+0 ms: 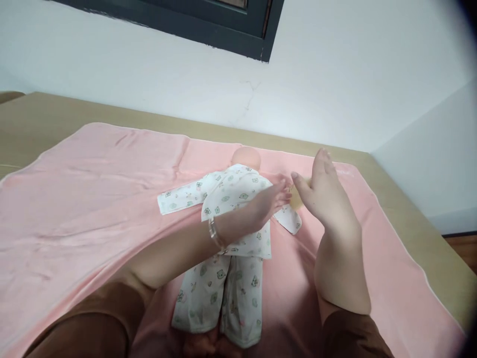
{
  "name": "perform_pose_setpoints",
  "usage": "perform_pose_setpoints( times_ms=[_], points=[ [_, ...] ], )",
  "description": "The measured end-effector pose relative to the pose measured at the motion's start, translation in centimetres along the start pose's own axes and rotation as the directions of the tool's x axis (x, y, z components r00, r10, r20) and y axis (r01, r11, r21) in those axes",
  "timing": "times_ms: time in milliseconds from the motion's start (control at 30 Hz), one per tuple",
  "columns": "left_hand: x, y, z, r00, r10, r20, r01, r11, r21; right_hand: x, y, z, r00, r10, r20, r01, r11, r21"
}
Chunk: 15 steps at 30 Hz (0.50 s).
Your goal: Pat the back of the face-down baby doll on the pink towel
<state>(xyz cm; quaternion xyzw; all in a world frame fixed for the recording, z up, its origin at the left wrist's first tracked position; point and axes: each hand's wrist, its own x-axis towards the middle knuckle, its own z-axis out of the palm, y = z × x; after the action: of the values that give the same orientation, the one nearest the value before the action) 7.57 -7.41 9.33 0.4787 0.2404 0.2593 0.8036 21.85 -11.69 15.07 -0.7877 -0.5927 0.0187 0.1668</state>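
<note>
A baby doll (246,158) with a smooth bald head lies stretched out on a pink blanket (122,199). It wears a white printed top (219,199) and matching trousers (242,293). Across the doll's upper body reaches my left hand (257,211), fingers extended and slightly blurred, a bracelet (213,231) at its wrist. Right of the doll, my right hand (328,194) is raised with straight fingers and the thumb apart, palm turned toward the left hand. Between the two hands shows a yellowish rounded thing (297,198), partly hidden; its kind is unclear.
The blanket covers most of a light wooden table (402,204), whose surface shows along the back and right. A white wall (328,89) rises directly behind it, with a dark-framed window (223,30) above. Another wall stands at the right.
</note>
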Motion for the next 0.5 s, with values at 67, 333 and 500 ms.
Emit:
perform_pose_setpoints(
  times_ms=[67, 333, 500],
  points=[
    [2.9, 0.8, 1.2, 0.993, -0.116, -0.004, 0.112, 0.963, -0.244, 0.5, 0.3, 0.3, 0.999, 0.033, -0.003, -0.033, 0.999, 0.014],
    [5.9, 0.9, 2.1, 0.980, -0.157, 0.124, 0.200, 0.756, -0.624, 1.7, 1.9, 2.1, 0.998, -0.027, 0.053, 0.031, 0.996, -0.081],
    [4.3, 0.4, 1.6, 0.974, -0.187, 0.128, 0.226, 0.776, -0.590, 1.3, 1.6, 3.2, 0.995, -0.094, -0.032, 0.085, 0.975, -0.204]
  ],
)
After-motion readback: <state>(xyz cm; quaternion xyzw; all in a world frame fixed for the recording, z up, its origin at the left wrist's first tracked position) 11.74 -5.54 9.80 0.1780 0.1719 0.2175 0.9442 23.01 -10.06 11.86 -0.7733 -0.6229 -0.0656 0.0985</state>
